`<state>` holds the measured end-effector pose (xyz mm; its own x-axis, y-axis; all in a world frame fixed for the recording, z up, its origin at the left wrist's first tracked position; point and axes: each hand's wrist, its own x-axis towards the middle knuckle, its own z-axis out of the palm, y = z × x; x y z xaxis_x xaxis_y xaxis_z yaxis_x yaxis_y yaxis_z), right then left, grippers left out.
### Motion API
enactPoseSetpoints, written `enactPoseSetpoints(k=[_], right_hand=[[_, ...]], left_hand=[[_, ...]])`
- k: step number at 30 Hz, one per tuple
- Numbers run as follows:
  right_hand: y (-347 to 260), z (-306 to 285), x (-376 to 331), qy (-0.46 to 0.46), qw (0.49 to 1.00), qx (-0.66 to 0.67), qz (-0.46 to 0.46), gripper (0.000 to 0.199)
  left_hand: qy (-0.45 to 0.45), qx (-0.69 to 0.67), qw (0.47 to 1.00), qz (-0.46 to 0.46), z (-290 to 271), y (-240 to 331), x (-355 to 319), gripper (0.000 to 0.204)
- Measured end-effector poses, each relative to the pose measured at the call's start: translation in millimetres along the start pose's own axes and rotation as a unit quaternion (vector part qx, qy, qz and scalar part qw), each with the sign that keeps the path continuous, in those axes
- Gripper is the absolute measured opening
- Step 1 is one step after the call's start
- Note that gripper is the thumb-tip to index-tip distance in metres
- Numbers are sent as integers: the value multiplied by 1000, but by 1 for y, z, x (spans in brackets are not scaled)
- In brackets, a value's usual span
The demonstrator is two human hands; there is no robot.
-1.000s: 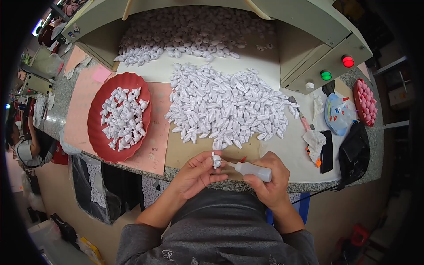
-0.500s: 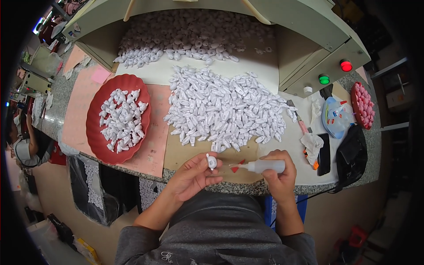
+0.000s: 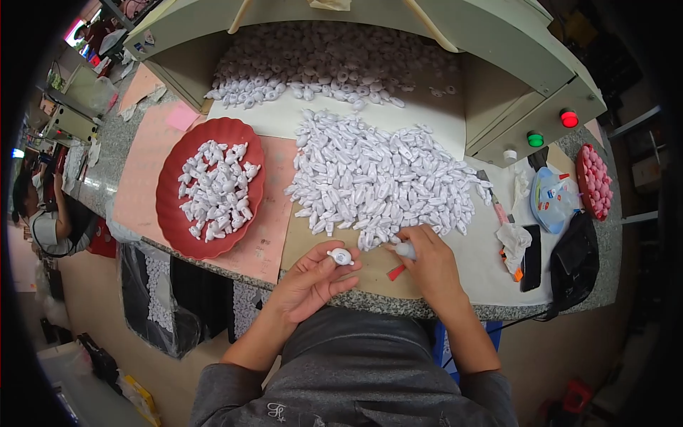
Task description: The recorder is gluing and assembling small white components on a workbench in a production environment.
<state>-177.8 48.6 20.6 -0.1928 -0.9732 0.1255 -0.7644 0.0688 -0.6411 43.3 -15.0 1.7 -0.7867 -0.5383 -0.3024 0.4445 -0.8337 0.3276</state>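
Note:
My left hand (image 3: 307,286) pinches a small white plastic piece (image 3: 341,256), rounded with little knobs at its ends, between thumb and fingertips. To the right, my right hand (image 3: 435,269) is closed around a translucent white squeeze bottle (image 3: 405,250), most of it hidden by the fingers. Its fingertips are at the near edge of a heap of slim white plastic pieces (image 3: 377,178); whether they touch one I cannot tell. A small red triangular scrap (image 3: 395,272) lies on the brown board (image 3: 313,245) between my hands.
On the left stands a red scalloped bowl (image 3: 167,206) with assembled white pieces. Behind the heap, more white pieces (image 3: 299,64) fill a grey cabinet (image 3: 498,107). To the right lie a crumpled tissue (image 3: 514,242), a phone (image 3: 531,260), a black bag (image 3: 575,252) and a basket of pink pieces (image 3: 596,178).
My right hand has moved forward and left with the squeeze bottle, up to the heap's near edge. The white piece in my left hand has turned. The whole view has shifted slightly.

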Motion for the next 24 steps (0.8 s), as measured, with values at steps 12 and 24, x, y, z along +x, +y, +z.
enactPoseSetpoints(k=[12,24], right_hand=[[3,-8,-5,-48,999,-7,7,34],[-28,-23,-15,-82,838,497,208,11]], left_hand=[[23,5,1000,7,0,-4,2,28],[25,122,991,40,12,-17,11,23]])
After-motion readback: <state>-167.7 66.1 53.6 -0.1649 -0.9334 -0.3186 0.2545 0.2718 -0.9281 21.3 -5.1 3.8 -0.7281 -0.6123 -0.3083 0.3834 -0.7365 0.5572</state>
